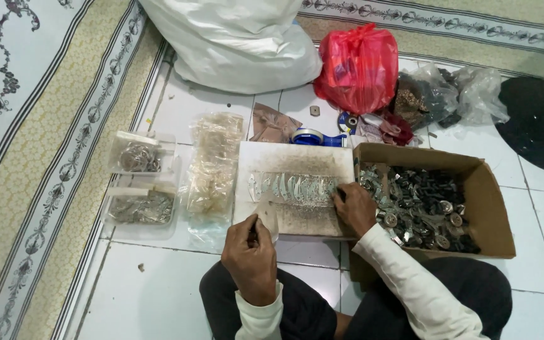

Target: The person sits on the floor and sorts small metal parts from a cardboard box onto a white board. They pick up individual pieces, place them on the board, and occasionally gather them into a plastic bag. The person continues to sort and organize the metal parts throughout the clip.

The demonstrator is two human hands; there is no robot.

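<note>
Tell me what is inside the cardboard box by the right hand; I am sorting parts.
The cardboard box holds a heap of small dark and silvery metal pieces. The right hand covers its left edge; deeper layers are hidden.

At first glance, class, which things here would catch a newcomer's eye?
The bright red plastic bag at the top centre stands out, beside a big white sack. Below, the right hand rests on a row of shiny silver pieces on a stained white board, next to a cardboard box of small metal parts.
</note>
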